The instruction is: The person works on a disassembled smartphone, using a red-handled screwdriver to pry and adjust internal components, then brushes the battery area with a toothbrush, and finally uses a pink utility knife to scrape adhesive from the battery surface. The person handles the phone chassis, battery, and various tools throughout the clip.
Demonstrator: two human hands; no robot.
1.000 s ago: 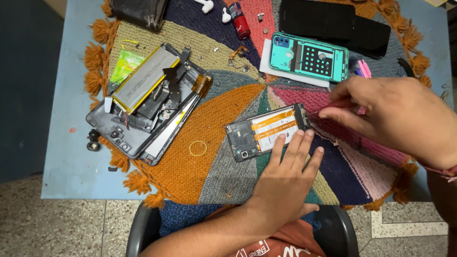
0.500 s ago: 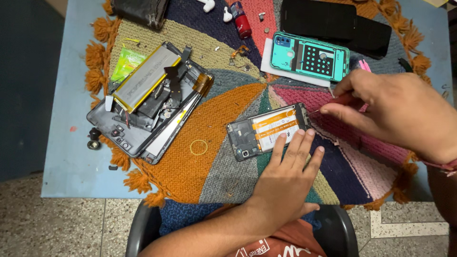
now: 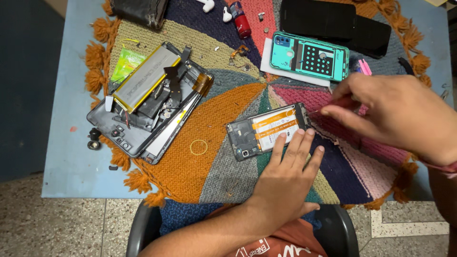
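One pale blue tabletop (image 3: 66, 157) carries everything, and one round woven mat (image 3: 223, 157) in many colours with orange tassels covers most of it; the mat is the landmark here. Bare tabletop shows only as a strip off the mat's left edge and at the far right corner. The mat's near edge overhangs the tabletop toward the person.

On the mat's left part lies one opened tablet (image 3: 143, 104), its dark shell stacked with one long silver battery (image 3: 143, 81). At the mat's far edge lie two black screen panels (image 3: 333, 24), overlapping. Just nearer than them sits one teal phone back cover (image 3: 309, 57) on a white sheet.

Near the mat's centre lies one opened phone (image 3: 266, 131), back off, its orange and white battery showing. The left hand (image 3: 285, 176) rests flat on the mat at the phone's near edge, fingers spread, fingertips pressing on the phone. The right hand (image 3: 400, 112) hovers over the mat's right part, thumb and forefinger pinched on one thin tool (image 3: 316, 111) whose tip meets the phone's right end.

Smaller still: two white earbuds (image 3: 214, 8) and one red cylinder (image 3: 240, 21) at the mat's far edge, one yellow ring (image 3: 198, 147) on the orange wedge left of the phone. That orange wedge is the widest open stretch of mat.
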